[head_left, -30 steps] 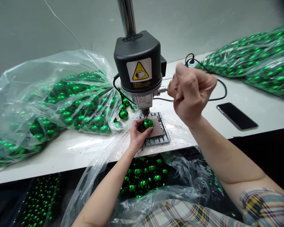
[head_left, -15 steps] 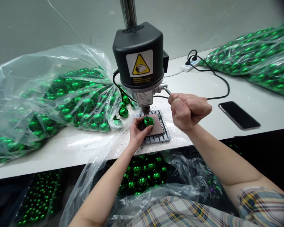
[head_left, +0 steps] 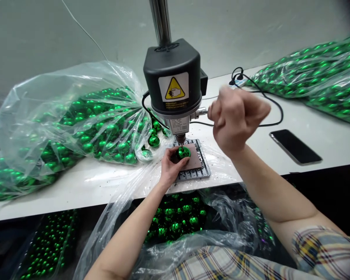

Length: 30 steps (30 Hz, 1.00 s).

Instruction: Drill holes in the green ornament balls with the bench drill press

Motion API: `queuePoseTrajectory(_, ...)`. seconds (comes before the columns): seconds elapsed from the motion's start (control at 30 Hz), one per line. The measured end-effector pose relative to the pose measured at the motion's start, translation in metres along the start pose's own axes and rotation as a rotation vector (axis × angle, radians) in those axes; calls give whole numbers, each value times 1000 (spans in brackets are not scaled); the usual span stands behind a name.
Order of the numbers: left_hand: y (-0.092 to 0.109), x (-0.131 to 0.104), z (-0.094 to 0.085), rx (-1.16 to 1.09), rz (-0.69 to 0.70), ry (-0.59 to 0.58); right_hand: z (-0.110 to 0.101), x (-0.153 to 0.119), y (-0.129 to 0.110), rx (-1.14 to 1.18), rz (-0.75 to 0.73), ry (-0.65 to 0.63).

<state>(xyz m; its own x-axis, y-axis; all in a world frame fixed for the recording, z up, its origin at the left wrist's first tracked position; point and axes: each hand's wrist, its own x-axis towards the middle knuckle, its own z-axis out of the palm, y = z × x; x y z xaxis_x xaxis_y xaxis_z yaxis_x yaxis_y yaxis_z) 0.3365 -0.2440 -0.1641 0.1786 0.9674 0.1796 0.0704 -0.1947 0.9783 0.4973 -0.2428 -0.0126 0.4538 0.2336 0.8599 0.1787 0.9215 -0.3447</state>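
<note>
My left hand pinches a shiny green ball between thumb and fingers. The ball rests on a brownish square board lying on the slotted metal base of a small drill press. Right over the ball is the press's chuck; whether the bit touches the ball I cannot tell. My right hand, a little blurred, is closed in a fist around the press's feed lever, whose grip end is hidden in the fingers.
A clear bag of green balls lies to the left, with loose balls by its mouth. At the right are a phone, a power strip and another full bag. More balls sit below the table edge.
My right hand has moved up and slightly right with the lever. The left hand keeps the ball beneath the chuck. The whole view has shifted slightly.
</note>
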Motion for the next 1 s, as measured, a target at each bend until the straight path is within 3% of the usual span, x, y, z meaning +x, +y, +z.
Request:
queuePoseTrajectory(0.17, 4, -4, 3, 37, 8, 23, 26, 55, 3, -7, 446, 54)
queuePoseTrajectory(0.27, 22, -13, -14, 182, 45, 57, 27, 66, 14, 20, 588, 60)
queuePoseTrajectory(0.33, 38, -18, -37, 334, 67, -129, 23, 66, 21, 44, 603, 12)
queuePoseTrajectory(0.4, 53, -16, -61, 442, 75, -453, 19, 64, 26, 64, 576, -29)
queuePoseTrajectory(0.43, 57, -11, -71, 470, 75, -560, 17, 63, 27, 71, 559, -36)
queuePoseTrajectory(0.47, 59, -2, -79, 497, 78, -586, 16, 62, 28, 74, 545, -39)
queuePoseTrajectory(0.5, 58, 9, -83, 535, 86, -530, 16, 61, 29, 75, 534, -39)
queuePoseTrajectory(0.63, 32, 65, -75, 811, 35, -70, 16, 60, 30, 72, 514, -41)
queuePoseTrajectory(0.77, 9, 100, -64, 900, -97, -22, 15, 60, 31, 67, 529, -37)
queuePoseTrajectory(0.87, 9, 97, -66, 773, -45, 27, 15, 60, 30, 61, 529, -60)
queuePoseTrajectory(0.93, 14, 83, -67, 496, -19, 62, 15, 61, 29, 61, 511, -64)
queuePoseTrajectory(1.0, 21, 64, -65, 142, -77, 28, 17, 61, 26, 50, 493, -60)
